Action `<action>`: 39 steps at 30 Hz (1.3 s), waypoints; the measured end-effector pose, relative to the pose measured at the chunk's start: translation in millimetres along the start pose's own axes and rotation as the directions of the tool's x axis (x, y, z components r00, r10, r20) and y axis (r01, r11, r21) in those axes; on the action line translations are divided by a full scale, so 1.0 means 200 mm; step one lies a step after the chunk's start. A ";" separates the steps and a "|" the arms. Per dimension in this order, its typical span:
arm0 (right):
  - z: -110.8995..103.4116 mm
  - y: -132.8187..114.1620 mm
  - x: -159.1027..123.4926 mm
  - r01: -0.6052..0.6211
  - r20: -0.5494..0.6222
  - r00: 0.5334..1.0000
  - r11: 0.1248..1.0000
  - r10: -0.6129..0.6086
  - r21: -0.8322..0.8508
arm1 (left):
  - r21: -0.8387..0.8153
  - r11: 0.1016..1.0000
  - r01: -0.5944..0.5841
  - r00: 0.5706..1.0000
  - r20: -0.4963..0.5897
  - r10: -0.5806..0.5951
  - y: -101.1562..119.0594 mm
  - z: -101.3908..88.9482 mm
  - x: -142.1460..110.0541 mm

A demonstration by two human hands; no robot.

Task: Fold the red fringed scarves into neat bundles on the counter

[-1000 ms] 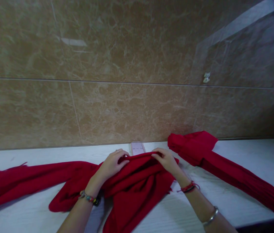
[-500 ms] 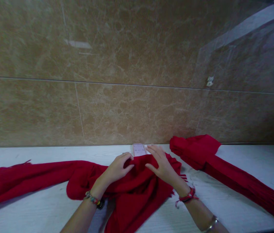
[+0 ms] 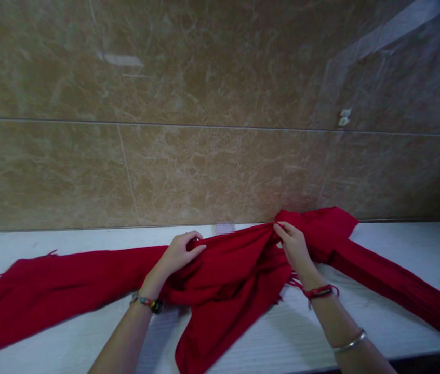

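A red fringed scarf (image 3: 220, 265) lies bunched and creased across the white tabletop, its long part running off to the left. My right hand (image 3: 293, 244) pinches the scarf's upper edge between thumb and fingertips, near the second red scarf. My left hand (image 3: 181, 254) has its thumb in front of the cloth and its fingers curled at the top edge, gripping the scarf. Between both hands that edge is drawn nearly straight. One fold hangs toward the front edge of the table, and fringe shows below my right hand.
A second red scarf (image 3: 391, 280), folded long and narrow, stretches to the right, with a bunched end against the wall. A phone (image 3: 225, 227) lies by the wall, partly covered by cloth. The brown marble-tiled wall (image 3: 220, 176) bounds the white table (image 3: 313, 332) at the back.
My right hand has moved right and closed on the scarf's edge, pulling it taut. The bunched part left of my left hand has flattened out. More of the phone is covered.
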State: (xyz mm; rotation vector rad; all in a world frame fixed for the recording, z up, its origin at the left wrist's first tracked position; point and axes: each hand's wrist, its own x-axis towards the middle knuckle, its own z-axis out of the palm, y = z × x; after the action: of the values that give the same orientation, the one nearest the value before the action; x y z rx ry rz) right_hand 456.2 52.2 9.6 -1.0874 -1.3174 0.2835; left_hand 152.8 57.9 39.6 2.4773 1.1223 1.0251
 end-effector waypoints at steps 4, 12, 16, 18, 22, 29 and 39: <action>0.04 -0.06 -0.05 0.266 0.014 0.962 0.928 -0.271 -0.260 | -0.004 1.000 -0.015 1.000 -0.003 0.015 0.02 0.02 0.00; 0.34 -0.33 -0.17 0.558 0.623 0.692 0.818 -0.365 -0.142 | -0.019 0.994 -0.104 0.994 0.018 0.104 0.10 0.04 -0.01; 0.36 -0.29 -0.09 0.350 0.620 0.748 0.935 -0.236 -0.066 | 0.056 0.998 -0.030 0.999 -0.013 0.031 0.03 -0.01 -0.01; 0.34 -0.24 -0.06 0.256 0.571 0.798 0.966 -0.192 -0.032 | 0.084 0.996 -0.010 1.000 0.008 0.010 -0.01 -0.02 -0.01; 0.30 -0.15 -0.07 0.134 0.496 0.860 0.991 -0.122 0.013 | 0.105 0.994 -0.034 0.999 0.040 0.030 -0.04 -0.02 0.00; 0.33 -0.27 -0.14 0.240 0.528 0.826 0.971 -0.198 -0.010 | 0.256 0.957 -0.135 0.991 0.056 0.124 0.06 0.08 -0.02; 0.17 -0.11 0.01 0.191 0.123 0.978 0.958 -0.168 -0.213 | 0.245 0.969 -0.042 0.999 0.038 0.033 -0.05 0.01 -0.01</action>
State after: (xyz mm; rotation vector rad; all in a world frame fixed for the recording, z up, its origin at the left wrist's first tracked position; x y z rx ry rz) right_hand 419.4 58.5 23.3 -1.1433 -1.5594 0.0561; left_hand 146.6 64.2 32.8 2.7051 1.2660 0.8987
